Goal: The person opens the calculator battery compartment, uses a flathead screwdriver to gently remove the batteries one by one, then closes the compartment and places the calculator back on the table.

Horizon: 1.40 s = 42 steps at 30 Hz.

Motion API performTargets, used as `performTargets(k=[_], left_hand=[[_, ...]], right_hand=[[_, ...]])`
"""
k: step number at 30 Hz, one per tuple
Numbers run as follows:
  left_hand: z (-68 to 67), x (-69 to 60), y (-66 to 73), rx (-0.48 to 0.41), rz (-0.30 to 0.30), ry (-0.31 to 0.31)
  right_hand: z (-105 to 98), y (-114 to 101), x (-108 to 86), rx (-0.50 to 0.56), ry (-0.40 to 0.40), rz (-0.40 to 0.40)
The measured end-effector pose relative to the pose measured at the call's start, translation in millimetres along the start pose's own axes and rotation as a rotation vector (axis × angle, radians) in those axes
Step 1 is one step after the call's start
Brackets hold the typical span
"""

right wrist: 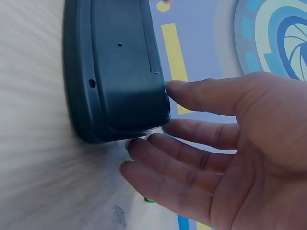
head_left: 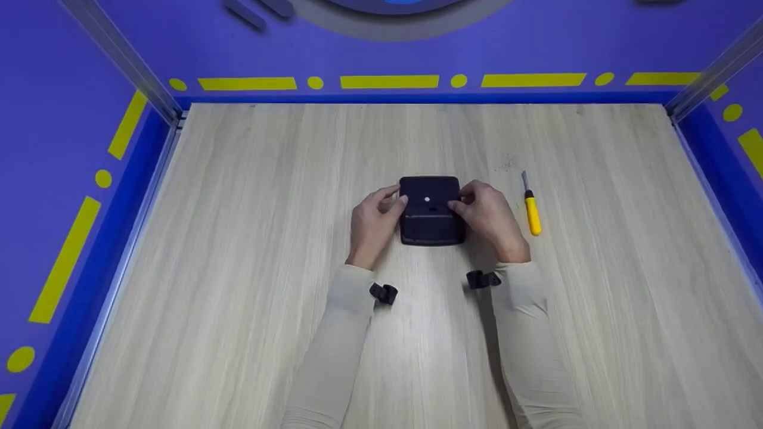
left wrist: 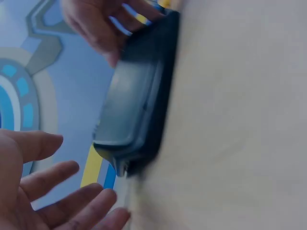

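A black plastic device [head_left: 430,229], box-like with a raised wedge-shaped part and a small white round spot on top, sits on the table in the head view. My right hand [head_left: 490,215] pinches its right edge between thumb and index finger; the other fingers lie beside the side wall in the right wrist view. At the left edge is my left hand [head_left: 374,225], its fingers spread loosely. A gap shows between those fingers and the device [left wrist: 129,105] in the left wrist view. Small holes mark the device's near face [right wrist: 122,72] in the right wrist view.
A screwdriver with a yellow handle [head_left: 533,215] lies right of my right hand, its tip pointing away. Dark specks [head_left: 508,162] dot the wooden table [head_left: 250,238] near it. Blue-purple panels [head_left: 381,56] with yellow marks border the table at the back and sides.
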<state>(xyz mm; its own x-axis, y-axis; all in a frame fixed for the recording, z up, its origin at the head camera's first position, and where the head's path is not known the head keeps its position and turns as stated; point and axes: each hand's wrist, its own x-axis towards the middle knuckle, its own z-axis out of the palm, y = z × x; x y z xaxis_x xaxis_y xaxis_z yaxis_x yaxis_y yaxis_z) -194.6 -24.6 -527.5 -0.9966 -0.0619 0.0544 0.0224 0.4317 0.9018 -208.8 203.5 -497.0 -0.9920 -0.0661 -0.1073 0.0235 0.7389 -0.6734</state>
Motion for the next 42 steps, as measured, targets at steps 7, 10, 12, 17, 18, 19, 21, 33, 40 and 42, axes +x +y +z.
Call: performTargets(k=[7, 10, 12, 17, 18, 19, 21, 33, 40, 42], left_hand=[[-1.3, 0.3, 2.0, -0.163, -0.128, -0.08], [-1.8, -0.1, 3.1, -0.236, -0.185, -0.116], [-1.8, 0.1, 2.9, -0.281, -0.213, -0.135], [-2.8, 1.2, 1.5, -0.358, -0.246, -0.16], [-2.9, 1.5, 1.1, -0.371, -0.253, -0.161], [-3.1, 1.7, 1.0, -0.381, -0.259, -0.162], [-3.2, 2.3, 0.3, -0.394, -0.267, -0.164], [-8.3, 4.0, -3.3, -0.515, -0.25, -0.235], [-8.5, 5.9, -4.8, -0.519, -0.247, -0.236], [-8.8, 6.3, -4.8, -0.502, -0.236, -0.239]], right_hand=[[-2.7, 3.8, 0.7, 0.052, -0.067, 0.077], [-3.5, 5.6, 1.6, 0.08, -0.093, 0.097], [-3.7, 6.3, 2.0, 0.099, -0.108, 0.108], [-3.4, 8.3, 2.4, 0.143, -0.127, 0.12], [-3.6, 8.7, 2.4, 0.151, -0.129, 0.12], [-3.8, 9.2, 2.5, 0.157, -0.131, 0.119], [-4.6, 9.8, 2.6, 0.168, -0.134, 0.121], [-10.7, 10.5, 3.3, 0.262, -0.115, 0.128], [-10.5, 9.3, 4.5, 0.273, -0.09, 0.111], [-11.4, 8.6, 4.1, 0.279, -0.084, 0.12]])
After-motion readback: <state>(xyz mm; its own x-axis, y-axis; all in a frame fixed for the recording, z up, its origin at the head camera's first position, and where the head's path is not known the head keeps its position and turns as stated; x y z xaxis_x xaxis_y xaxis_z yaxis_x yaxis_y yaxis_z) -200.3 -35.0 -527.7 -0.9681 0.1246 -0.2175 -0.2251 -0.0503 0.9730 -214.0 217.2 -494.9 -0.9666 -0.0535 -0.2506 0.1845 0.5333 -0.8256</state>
